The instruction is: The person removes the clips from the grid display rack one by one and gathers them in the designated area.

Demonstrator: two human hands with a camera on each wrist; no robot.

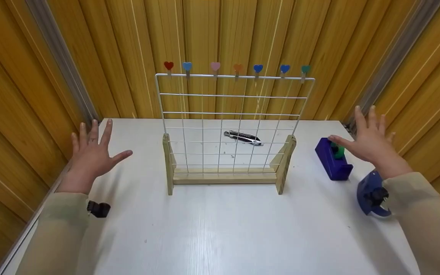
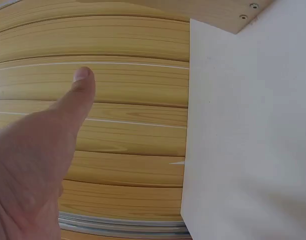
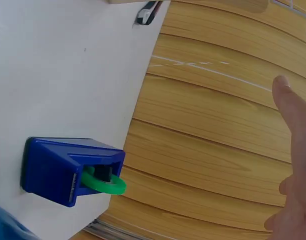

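My left hand (image 1: 93, 156) is held over the left side of the white table, fingers spread and holding nothing. On the opposite side my right hand (image 1: 371, 141) hovers with spread fingers above a dark blue tape dispenser (image 1: 332, 162) that has a green roll (image 1: 338, 151). Between the hands stands a white wire grid (image 1: 231, 114) in a wooden stand (image 1: 224, 178). Several heart-topped clips, among them a red one (image 1: 169, 65) and a pink one (image 1: 215, 66), sit along its top wire. Behind the grid lies a black and silver utility knife (image 1: 243, 137).
A second blue tape dispenser (image 1: 369, 194) stands by the right sleeve, partly hidden under it. Wood-patterned panels (image 1: 235, 34) close off the back and both sides. Small dark specks lie on the white table (image 1: 204, 229). A black camera (image 1: 98, 209) is worn at the left wrist.
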